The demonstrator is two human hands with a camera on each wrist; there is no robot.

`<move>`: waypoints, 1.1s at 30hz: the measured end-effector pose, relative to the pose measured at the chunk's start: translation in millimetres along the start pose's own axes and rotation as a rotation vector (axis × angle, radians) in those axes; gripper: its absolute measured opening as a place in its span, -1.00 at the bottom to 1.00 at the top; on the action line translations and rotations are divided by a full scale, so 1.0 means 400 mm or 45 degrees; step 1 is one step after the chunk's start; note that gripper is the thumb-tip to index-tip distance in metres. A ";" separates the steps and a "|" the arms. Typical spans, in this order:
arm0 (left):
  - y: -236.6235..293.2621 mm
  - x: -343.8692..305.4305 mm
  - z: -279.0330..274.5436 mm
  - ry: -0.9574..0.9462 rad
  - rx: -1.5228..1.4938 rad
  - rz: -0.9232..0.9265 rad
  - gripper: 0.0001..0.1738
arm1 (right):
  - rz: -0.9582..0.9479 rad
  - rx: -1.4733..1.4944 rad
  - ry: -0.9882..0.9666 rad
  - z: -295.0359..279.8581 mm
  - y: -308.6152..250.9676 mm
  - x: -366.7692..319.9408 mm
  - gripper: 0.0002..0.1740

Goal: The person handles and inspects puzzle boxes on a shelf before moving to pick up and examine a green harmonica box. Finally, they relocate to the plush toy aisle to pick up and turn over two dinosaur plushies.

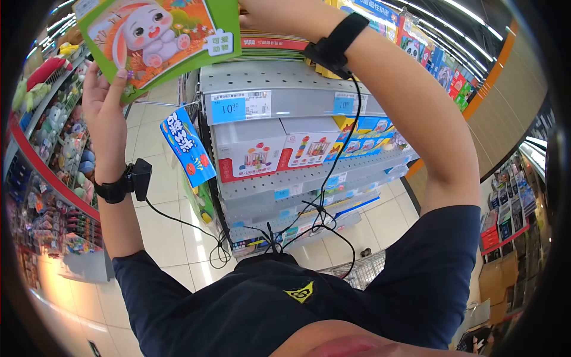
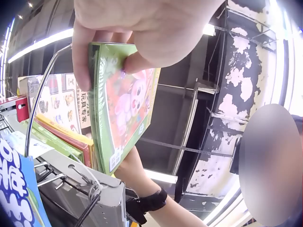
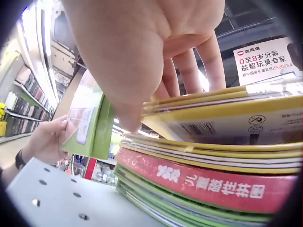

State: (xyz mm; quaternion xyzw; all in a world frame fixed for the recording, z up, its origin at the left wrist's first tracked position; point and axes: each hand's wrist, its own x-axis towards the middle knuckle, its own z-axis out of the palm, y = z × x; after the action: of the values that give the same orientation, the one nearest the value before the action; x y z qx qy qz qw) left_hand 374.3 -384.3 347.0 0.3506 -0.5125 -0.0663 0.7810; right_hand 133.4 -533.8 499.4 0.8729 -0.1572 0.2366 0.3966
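My left hand (image 1: 109, 113) holds a green puzzle box (image 1: 229, 27) with a rabbit picture by its left side, thumb on the front and fingers behind. The box stands tilted above the shelf's left end in the head view. My right hand (image 3: 184, 28) reaches over the stacked puzzles on the top shelf, mostly cut off in the head view. In the right wrist view its thumb and fingers are around the edge of the upper yellow puzzle boxes (image 3: 227, 125), which tilt up from the stack. Below them lie more yellow boxes, a red box (image 3: 189, 177) and green boxes (image 3: 142, 196).
The grey metal shelf (image 1: 285, 80) carries price labels, with white toy boxes (image 1: 256, 149) on the tier below. A blue packet (image 1: 187, 146) hangs at its left end. Black cables (image 1: 321, 208) dangle from both wrist cameras. Plush toys (image 1: 53, 119) fill racks at left.
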 end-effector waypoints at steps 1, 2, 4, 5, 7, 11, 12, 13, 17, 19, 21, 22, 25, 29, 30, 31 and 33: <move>0.002 -0.001 -0.004 0.015 -0.012 0.026 -0.46 | 0.012 0.133 -0.003 0.005 -0.013 0.003 -0.71; 0.006 0.000 -0.008 0.030 -0.025 0.057 -0.46 | 0.025 0.264 -0.003 0.006 -0.018 0.005 -0.68; 0.007 0.000 -0.023 0.049 -0.055 0.064 -0.45 | 0.017 0.385 -0.050 0.004 -0.019 0.013 -0.67; 0.009 0.001 -0.032 0.065 -0.087 0.074 -0.44 | 0.012 0.501 -0.095 0.001 -0.019 0.019 -0.64; 0.019 -0.001 -0.054 0.065 -0.045 0.056 -0.44 | 0.051 0.676 -0.152 -0.035 0.014 0.014 -0.58; 0.030 -0.022 -0.063 0.021 0.007 0.035 -0.45 | -0.001 0.681 -0.393 0.024 0.116 -0.015 -0.27; 0.032 -0.024 -0.062 0.028 0.010 0.042 -0.45 | 0.003 0.564 -0.480 0.069 0.121 -0.015 -0.21; 0.031 -0.027 -0.058 0.018 0.035 0.068 -0.43 | 0.113 0.383 -0.566 0.119 0.111 -0.018 -0.19; 0.031 -0.038 -0.040 0.061 0.109 0.125 -0.39 | 0.187 0.504 -0.642 0.018 0.039 -0.057 -0.21; 0.029 -0.041 -0.045 0.019 0.092 0.154 -0.39 | 0.150 0.529 -0.546 0.039 0.054 -0.060 -0.33; 0.024 -0.046 -0.049 0.039 0.110 0.126 -0.39 | 0.148 0.559 -0.583 0.036 0.044 -0.060 -0.45; 0.027 -0.049 -0.043 0.044 0.088 0.120 -0.41 | 0.136 0.560 -0.547 0.054 0.045 -0.059 -0.50; 0.029 -0.049 -0.028 0.045 0.164 0.118 -0.44 | 0.133 0.573 -0.410 0.066 0.026 -0.061 -0.54; 0.014 -0.042 0.013 0.084 0.091 0.044 -0.46 | 0.159 0.681 -0.401 0.037 -0.023 -0.048 -0.59; 0.002 -0.037 0.019 0.077 0.041 0.069 -0.47 | 0.148 0.675 -0.430 0.041 -0.020 -0.045 -0.58; -0.010 -0.032 0.021 0.083 0.043 0.071 -0.47 | 0.142 0.675 -0.429 0.047 -0.012 -0.048 -0.58; -0.030 -0.032 0.016 0.033 0.046 0.046 -0.45 | 0.065 0.803 -0.357 0.053 0.009 -0.069 -0.55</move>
State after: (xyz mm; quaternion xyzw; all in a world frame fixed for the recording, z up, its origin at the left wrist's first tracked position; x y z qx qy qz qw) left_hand 365.8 -390.4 331.3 0.3563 -0.5096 -0.0383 0.7822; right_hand 114.8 -549.8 474.6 0.9723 -0.1509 0.1612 0.0760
